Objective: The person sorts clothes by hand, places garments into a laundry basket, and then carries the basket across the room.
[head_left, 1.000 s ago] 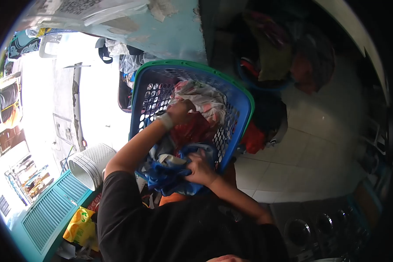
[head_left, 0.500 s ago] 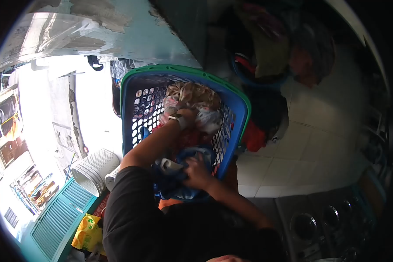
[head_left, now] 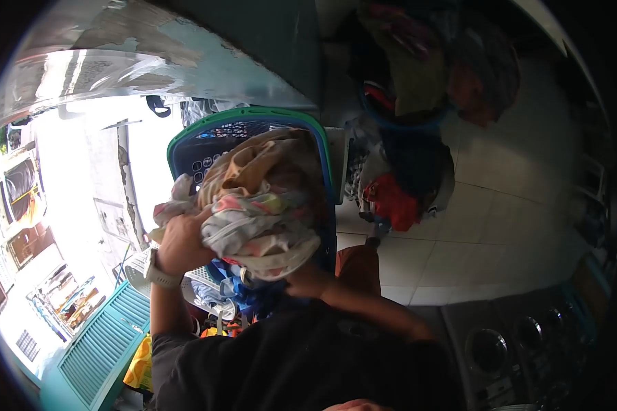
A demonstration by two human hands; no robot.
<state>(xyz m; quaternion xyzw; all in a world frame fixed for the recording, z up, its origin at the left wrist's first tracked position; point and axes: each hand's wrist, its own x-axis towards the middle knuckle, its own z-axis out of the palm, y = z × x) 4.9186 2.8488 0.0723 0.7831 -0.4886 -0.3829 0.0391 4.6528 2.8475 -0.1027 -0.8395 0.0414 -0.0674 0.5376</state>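
Observation:
My left hand [head_left: 184,243], with a watch on its wrist, is closed on a bundle of clothes [head_left: 260,222] lifted high in front of me. Tan and brown cloth makes up its upper part; below are pale grey garments with pink and yellow patches. A pale pink piece hangs out to the left of the hand. My right hand [head_left: 307,282] is under the bundle's lower right side, its fingers hidden. Blue clothing [head_left: 243,288] lies just left of it. Behind the bundle stands the blue laundry basket with a green rim [head_left: 260,111], its inside largely covered.
More clothes in red and dark colours [head_left: 397,198] lie on the tiled floor [head_left: 473,212] at right. A full tub of clothes [head_left: 418,75] stands farther back. At lower left are a teal louvred panel [head_left: 99,342] and a yellow packet [head_left: 138,366]. Front-loading machines [head_left: 487,349] line the lower right.
My left hand has come up out of the basket and toward me, bringing the clothes bundle with it. The basket appears farther left, and the floor clothes show more fully.

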